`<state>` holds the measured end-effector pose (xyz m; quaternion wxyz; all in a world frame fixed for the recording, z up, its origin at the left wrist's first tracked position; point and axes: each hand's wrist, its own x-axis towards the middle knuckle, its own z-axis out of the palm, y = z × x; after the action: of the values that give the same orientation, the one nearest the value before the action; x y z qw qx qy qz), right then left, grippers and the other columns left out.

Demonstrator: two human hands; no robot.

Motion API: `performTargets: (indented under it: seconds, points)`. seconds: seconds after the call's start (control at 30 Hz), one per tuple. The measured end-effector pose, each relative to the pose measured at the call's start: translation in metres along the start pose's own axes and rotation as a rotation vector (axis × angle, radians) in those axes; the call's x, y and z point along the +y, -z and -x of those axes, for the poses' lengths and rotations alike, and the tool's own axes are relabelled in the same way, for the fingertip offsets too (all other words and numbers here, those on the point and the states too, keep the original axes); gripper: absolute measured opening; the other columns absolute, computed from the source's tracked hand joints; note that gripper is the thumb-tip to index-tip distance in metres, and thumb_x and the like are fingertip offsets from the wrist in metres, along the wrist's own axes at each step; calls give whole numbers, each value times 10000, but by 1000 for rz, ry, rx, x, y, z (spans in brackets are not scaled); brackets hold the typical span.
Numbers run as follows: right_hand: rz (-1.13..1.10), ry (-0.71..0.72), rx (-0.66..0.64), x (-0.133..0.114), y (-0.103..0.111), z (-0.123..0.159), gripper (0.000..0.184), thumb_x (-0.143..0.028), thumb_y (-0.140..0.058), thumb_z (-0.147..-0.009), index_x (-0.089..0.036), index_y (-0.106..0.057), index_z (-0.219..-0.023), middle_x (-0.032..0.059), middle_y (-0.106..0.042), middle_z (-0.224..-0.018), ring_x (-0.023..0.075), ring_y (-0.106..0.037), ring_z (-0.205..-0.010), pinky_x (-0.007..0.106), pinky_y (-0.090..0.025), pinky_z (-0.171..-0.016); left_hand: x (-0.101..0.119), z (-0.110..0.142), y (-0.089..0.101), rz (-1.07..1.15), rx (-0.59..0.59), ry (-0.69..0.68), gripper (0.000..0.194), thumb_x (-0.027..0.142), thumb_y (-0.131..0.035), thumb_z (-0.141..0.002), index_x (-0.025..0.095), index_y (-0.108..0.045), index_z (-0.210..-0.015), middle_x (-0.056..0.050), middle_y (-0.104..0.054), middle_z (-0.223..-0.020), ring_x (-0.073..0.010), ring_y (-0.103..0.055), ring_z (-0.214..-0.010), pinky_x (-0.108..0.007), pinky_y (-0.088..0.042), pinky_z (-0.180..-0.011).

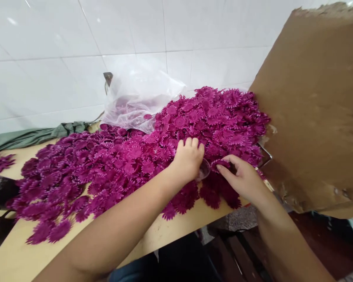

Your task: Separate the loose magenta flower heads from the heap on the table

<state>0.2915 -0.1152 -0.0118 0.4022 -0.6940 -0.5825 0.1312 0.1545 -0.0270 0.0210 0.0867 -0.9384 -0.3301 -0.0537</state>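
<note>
A large heap of magenta artificial flower heads spreads over the table. My left hand is over the middle of the heap, fingers curled round a small clear plastic cup whose round rim shows below the palm; the fingertips are partly hidden. Just to its right, my right hand pinches one magenta flower head between thumb and fingers, close beside the cup. More flower heads lie under and around both hands.
A crumpled clear plastic bag stands behind the heap against the white tiled wall. A big cardboard sheet rises at right. Green cloth and a black object are at left. The wooden table's front edge runs below my arms.
</note>
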Motion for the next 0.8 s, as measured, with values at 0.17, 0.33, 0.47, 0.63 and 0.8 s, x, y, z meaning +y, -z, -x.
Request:
performTargets:
  seconds: [0.17, 0.33, 0.47, 0.63, 0.8]
  points:
    - [-22, 10, -33, 5, -5, -3, 154, -308, -503, -782, -193, -594, -828, 58, -681, -815, 212, -611, -774, 308, -470, -671, 19, -20, -7, -54, -181, -89, 434, 230, -606, -749, 73, -548, -1150, -177, -556, -1124, -277, -526, -1021, -380, -394, -848]
    - [-90, 32, -61, 11, -4, -5, 176, -334, -503, -803, -194, -606, -832, 50, -690, -807, 205, -622, -757, 304, -482, -670, 14, -25, -10, -48, -189, -75, 426, 251, -621, -737, 103, -559, -1131, -177, -545, -1149, -270, -545, -1006, -361, -419, -809]
    - [-107, 17, -116, 10, -2, -5, 187, -363, -510, -810, -200, -600, -825, 46, -686, -794, 210, -627, -760, 312, -489, -663, 12, -24, -12, -34, -182, -78, 399, 249, -585, -762, 99, -556, -1131, -190, -545, -1139, -278, -552, -1007, -368, -433, -798]
    - [-140, 21, -117, 7, 2, -2, 227, -405, -528, -799, -196, -609, -828, 56, -685, -814, 210, -622, -743, 321, -497, -664, 12, -24, -16, -3, -162, -53, 395, 256, -551, -781, 93, -552, -1141, -188, -553, -1118, -281, -575, -990, -374, -454, -793]
    - [-118, 5, -109, 9, 12, 2, 294, -476, -546, -770, -199, -614, -840, 49, -673, -781, 213, -615, -715, 324, -506, -626, 10, -28, -4, 39, -214, -30, 433, 284, -643, -703, 113, -601, -1098, -179, -588, -1097, -275, -602, -951, -359, -480, -750]
